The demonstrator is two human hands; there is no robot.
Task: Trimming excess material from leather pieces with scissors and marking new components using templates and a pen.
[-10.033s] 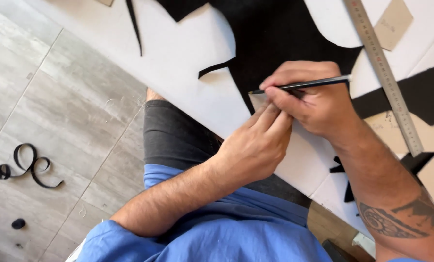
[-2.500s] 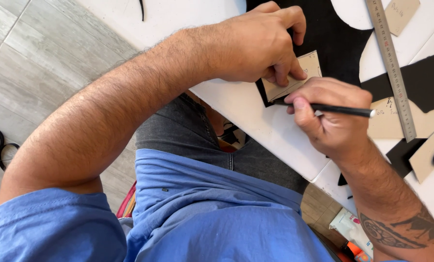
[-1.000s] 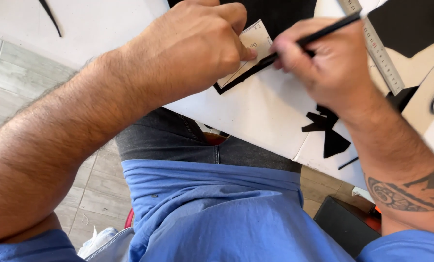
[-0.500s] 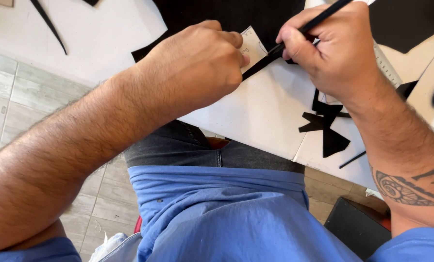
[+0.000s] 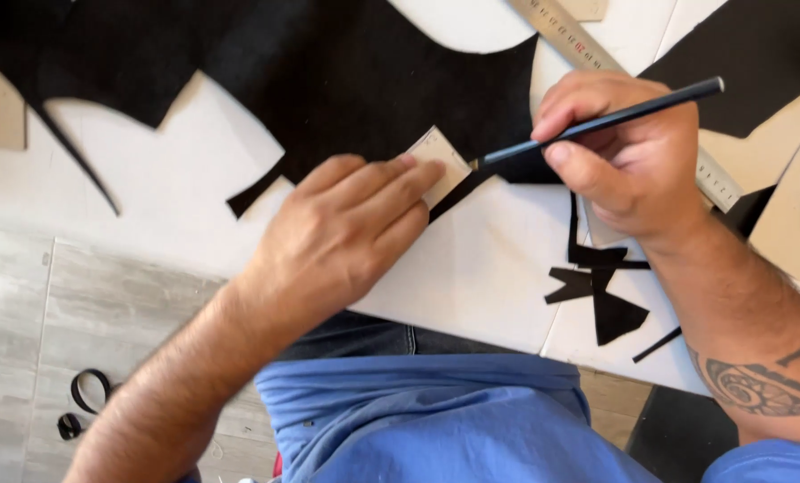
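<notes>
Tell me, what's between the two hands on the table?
In the head view, the tip of the dark pencil held by the right hand reaches the small tan card under the left hand, on black material.

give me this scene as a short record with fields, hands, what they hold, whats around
left hand: pressed flat on a small tan card template, pinning it on the black fabric
right hand: grips a dark pencil, tip at the template's edge
surface: white table
nearby: metal ruler partly under the right hand, black fabric scraps, tan card pieces
floor: grey tiles, black strap
</notes>
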